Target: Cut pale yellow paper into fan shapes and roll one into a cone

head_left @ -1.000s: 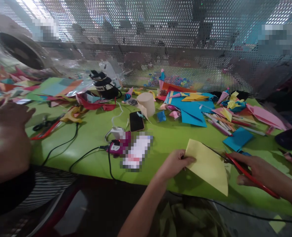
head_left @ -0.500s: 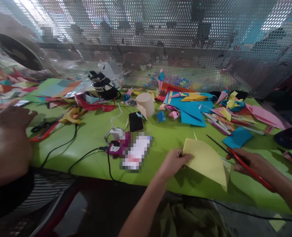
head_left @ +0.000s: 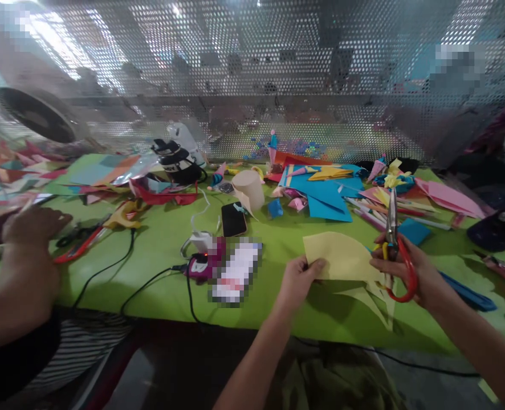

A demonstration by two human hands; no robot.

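Left hand [head_left: 297,279]: thumb and fingers [head_left: 316,265] pinched on the near-left edge of the yellow paper [head_left: 340,257], lifting it just above the desk [head_left: 158,239]. Right hand [head_left: 410,270]: fingers closed through the red loops of the scissors [head_left: 395,250], blades upright and shut, tips pointing away from the person. Scissors sit at the paper's right edge; contact with the sheet cannot be told. A paler yellow offcut [head_left: 374,299] hangs below the sheet, pointed end down.

Around the hands: blue strip [head_left: 466,285] on the desk just right of the right wrist; small blue square [head_left: 412,232] just behind the scissors; pens [head_left: 372,213] fanned behind that; blue sheets [head_left: 325,196] further back. Left of the paper, a pixelated patch beside a purple device [head_left: 203,263] with black cables [head_left: 107,265] running off the near edge. Black phone [head_left: 233,218] lying flat, beige paper roll [head_left: 249,188] behind it, black-and-white bag [head_left: 178,162] further left.

Far left: another person's hand [head_left: 34,225] rests on the desk (arm in the foreground, striped cloth below), a second pair of red scissors [head_left: 79,239] just beside it, coloured paper scraps [head_left: 30,171] beyond.

Surface: bright green, cluttered. Behind it a perforated metal screen [head_left: 278,74] spans the whole width; a fan [head_left: 36,114] stands at upper left
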